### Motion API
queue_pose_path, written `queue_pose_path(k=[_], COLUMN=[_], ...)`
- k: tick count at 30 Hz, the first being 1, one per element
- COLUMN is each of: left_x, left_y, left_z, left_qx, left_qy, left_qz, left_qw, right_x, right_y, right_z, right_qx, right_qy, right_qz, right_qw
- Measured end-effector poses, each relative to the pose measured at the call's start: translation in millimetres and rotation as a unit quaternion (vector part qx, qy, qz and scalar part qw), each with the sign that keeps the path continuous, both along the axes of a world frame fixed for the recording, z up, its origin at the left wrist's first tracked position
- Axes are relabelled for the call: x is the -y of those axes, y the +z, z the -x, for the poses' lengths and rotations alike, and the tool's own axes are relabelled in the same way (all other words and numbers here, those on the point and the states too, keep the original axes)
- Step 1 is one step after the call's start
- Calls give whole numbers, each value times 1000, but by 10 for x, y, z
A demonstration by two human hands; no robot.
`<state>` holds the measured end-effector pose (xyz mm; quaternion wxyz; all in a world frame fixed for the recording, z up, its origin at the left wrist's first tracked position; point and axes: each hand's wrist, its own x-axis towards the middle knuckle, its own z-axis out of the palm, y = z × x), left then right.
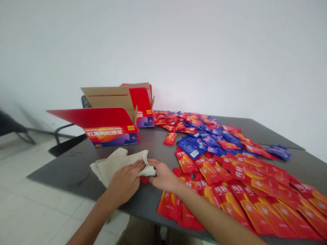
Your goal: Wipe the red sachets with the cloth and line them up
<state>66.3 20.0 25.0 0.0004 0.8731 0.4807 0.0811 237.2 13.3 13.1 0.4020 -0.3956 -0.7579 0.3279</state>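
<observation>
A cream cloth (112, 166) lies bunched and folded near the table's front edge. My left hand (125, 182) presses its fingers together over the right part of the cloth. From the other side, my right hand (162, 175) grips the cloth's right end. A small dark bit shows beside the right fingertips; I cannot make out what it is. Below the cloth, between the hands, part of a small red thing (144, 180) is visible, mostly covered. Red pouches (170, 204) lie right beside and under my right forearm.
Two open red boxes (112, 135) stand at the back left, flaps raised. Red pouches in overlapping rows cover the right front of the dark table (76, 170). Behind them are heaped blue pouches (190, 147) and more red ones. One red pouch (170, 138) lies apart. Black chairs (67, 144) stand left.
</observation>
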Motion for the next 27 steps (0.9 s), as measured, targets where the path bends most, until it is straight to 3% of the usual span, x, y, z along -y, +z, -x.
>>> queue_pose_path(k=[3,9,15,21,27], left_x=[-79,89,-131,42,-95], left_y=[18,-62,14,-53,18], left_z=[-16,-2,15,-13,-39], left_qx=[-11,2,3,5,-13], left_qy=[28,-32,37,-31,39], left_qz=[3,-6,10,2,-12], left_qw=[1000,999,999,1000,999], right_x=[12,-3,4,-16,-8], right_y=[16,-28,-24,-60,-27], right_z=[2,-10,-1,-1,-2], right_qx=[1,-12,-8,-25,-18], right_qy=[-18,18,-12,21,-8], right_qz=[34,-17,14,-18,26], right_qw=[999,1000,1000,999,999])
